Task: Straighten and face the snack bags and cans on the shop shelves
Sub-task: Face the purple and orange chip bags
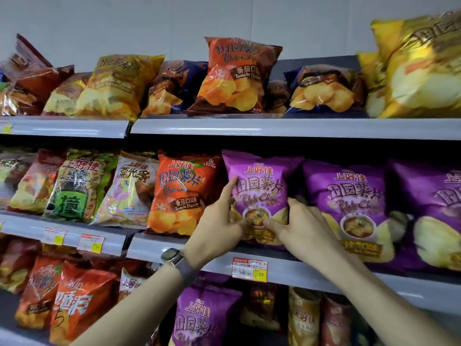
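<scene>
A purple potato chip bag (259, 186) stands upright on the middle shelf (299, 268), facing forward. My left hand (222, 221) holds its left edge, index finger up along the side and thumb on the front. At the bag's right edge my right hand (301, 226) grips it, thumb pressed on the lower front. An orange tomato-flavour bag (179, 193) stands just left of it, and another purple bag (349, 203) leans just right.
The top shelf (249, 127) carries slumped orange, yellow and dark blue chip bags. More bags fill the middle shelf's left part and the bottom shelf. A large yellow bag (419, 68) juts out at the top right. Price tags (249, 268) hang on the shelf rails.
</scene>
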`<state>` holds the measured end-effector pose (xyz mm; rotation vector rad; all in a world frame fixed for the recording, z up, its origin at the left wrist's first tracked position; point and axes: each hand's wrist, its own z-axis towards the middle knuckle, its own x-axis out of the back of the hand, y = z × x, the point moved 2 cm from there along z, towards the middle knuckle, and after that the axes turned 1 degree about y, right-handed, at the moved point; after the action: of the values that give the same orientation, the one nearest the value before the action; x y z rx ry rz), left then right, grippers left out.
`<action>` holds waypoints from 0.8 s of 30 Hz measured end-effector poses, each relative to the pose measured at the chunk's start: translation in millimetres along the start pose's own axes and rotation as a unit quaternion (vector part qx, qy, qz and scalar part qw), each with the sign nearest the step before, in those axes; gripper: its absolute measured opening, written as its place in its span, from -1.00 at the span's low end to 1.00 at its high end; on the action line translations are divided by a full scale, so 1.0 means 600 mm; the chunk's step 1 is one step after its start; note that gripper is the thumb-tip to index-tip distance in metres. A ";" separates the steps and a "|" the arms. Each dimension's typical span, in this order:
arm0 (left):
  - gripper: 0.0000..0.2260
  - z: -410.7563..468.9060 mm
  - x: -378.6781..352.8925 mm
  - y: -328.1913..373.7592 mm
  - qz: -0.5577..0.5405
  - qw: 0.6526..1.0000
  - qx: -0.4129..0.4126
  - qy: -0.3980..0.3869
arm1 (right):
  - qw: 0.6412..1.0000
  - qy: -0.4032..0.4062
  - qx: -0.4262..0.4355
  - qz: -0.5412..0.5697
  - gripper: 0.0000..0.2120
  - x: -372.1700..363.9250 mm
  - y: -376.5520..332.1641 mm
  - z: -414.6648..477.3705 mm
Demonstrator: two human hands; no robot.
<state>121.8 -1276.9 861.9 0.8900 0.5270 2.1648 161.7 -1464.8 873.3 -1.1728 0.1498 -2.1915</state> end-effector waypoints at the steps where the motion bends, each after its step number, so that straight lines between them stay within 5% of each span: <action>1: -0.13 -0.005 -0.004 -0.005 0.003 1.000 0.001 -0.013 | 1.000 -0.004 -0.006 -0.004 -0.33 -0.005 0.004 -0.003; 17: -0.18 -0.024 0.006 0.026 0.135 0.991 0.011 -0.009 | 0.995 -0.056 0.074 -0.037 -0.32 0.062 0.005 -0.054; 24: -0.43 -0.105 0.039 0.080 0.281 0.958 0.054 -0.018 | 0.985 0.022 0.160 -0.060 -0.60 0.097 -0.013 -0.102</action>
<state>41.5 -1296.3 857.8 1.2548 0.4090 2.6384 87.1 -1504.3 880.7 -0.9745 -0.2529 -2.2412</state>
